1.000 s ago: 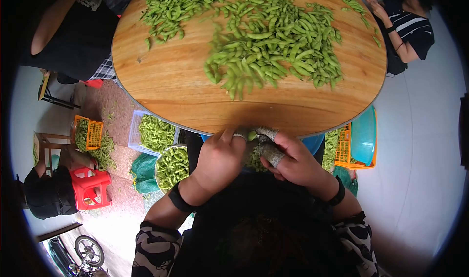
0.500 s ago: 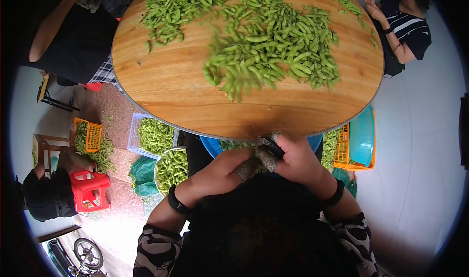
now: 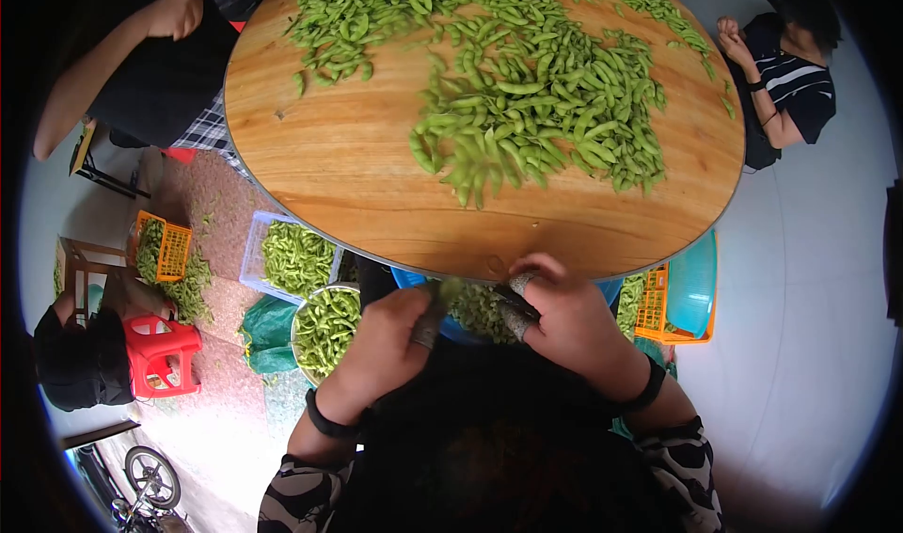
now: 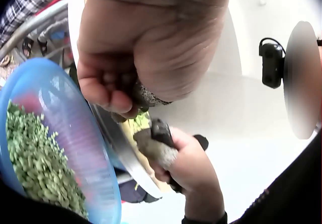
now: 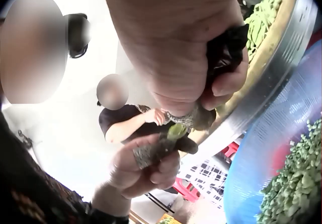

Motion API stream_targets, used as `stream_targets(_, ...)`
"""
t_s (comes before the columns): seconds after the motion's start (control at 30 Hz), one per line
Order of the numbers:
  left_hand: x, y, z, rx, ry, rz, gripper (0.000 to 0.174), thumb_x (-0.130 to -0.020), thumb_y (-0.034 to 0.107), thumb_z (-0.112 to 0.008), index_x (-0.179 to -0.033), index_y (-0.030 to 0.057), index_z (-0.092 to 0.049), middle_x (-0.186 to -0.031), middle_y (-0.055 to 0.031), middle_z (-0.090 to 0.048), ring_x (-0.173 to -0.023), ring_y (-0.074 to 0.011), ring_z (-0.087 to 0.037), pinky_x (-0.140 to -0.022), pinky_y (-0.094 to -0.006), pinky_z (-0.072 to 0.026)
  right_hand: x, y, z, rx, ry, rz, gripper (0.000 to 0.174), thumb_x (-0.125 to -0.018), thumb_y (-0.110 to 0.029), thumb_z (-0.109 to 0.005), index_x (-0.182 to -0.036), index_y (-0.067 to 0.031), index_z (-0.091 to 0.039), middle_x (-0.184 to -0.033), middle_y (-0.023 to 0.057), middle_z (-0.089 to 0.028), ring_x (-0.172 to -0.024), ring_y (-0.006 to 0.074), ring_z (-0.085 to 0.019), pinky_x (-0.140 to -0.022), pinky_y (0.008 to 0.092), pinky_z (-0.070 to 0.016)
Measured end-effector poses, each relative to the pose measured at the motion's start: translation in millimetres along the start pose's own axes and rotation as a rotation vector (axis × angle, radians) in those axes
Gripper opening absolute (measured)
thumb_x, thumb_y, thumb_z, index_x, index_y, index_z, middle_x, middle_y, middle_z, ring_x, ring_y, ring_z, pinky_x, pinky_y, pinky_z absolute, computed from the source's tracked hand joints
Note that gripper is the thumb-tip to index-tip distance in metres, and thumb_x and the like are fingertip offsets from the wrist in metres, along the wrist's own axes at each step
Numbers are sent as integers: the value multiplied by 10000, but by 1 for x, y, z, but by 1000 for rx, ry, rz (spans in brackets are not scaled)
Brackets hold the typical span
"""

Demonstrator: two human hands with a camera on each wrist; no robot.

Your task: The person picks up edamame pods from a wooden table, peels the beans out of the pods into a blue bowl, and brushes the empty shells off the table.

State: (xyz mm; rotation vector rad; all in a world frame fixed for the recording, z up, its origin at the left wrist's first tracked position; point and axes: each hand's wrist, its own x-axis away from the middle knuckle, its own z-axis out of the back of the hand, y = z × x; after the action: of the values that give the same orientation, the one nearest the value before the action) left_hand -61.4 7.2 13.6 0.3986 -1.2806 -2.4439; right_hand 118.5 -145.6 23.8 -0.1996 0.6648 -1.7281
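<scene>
In the head view, my left hand (image 3: 384, 331) is just below the round table's near edge and pinches a blurred green soybean pod (image 3: 449, 292). The right wrist view shows this pod (image 5: 176, 131) between its thumb and finger. To its right, my right hand (image 3: 578, 324) curls round a slim black object (image 5: 227, 50); I cannot tell its kind, as the palm hides most of it. Grey speckled wrapping (image 5: 145, 156) covers thumb and fingertips on both hands. Below them, a blue basin (image 4: 103, 156) contains shelled green beans (image 4: 43, 163).
Soybean pods lie heaped across the wooden table (image 3: 324, 157). Left of me stand a pale crate (image 3: 252, 265) and a round bowl (image 3: 299, 331), both with pods, and a red stool (image 3: 155, 345). On the right is an orange crate (image 3: 654, 307) with a teal basket (image 3: 693, 288). Other people sit around the table.
My hands were together at the table edge; the left has moved away to the left and now pinches a pod. My right hand stays near the same spot. The head view has shifted slightly.
</scene>
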Motion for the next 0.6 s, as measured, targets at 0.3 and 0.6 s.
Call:
stream_targets(0.3,21,-64,68,-851,548,252,542,-811,131,-701,-1298,5,-498,-1277,-268,-484,-1161,-446,-494,-967,-473,-433,-71,45,-19,228,244,-223,235,-789,-127,-702,-973,-17,-607,-878,175,-627,-769,369,-626,-652,425,-504)
stream_targets(0.6,-54,24,-17,-505,202,-462,388,-658,-19,-642,-1045,-4,-624,-1239,-206,-561,-1066,-383,-579,-891,-421,-499,-17,36,8,-444,120,-291,230,-776,-81,-702,-970,5,-612,-815,166,-635,-670,208,-631,-610,326,-507)
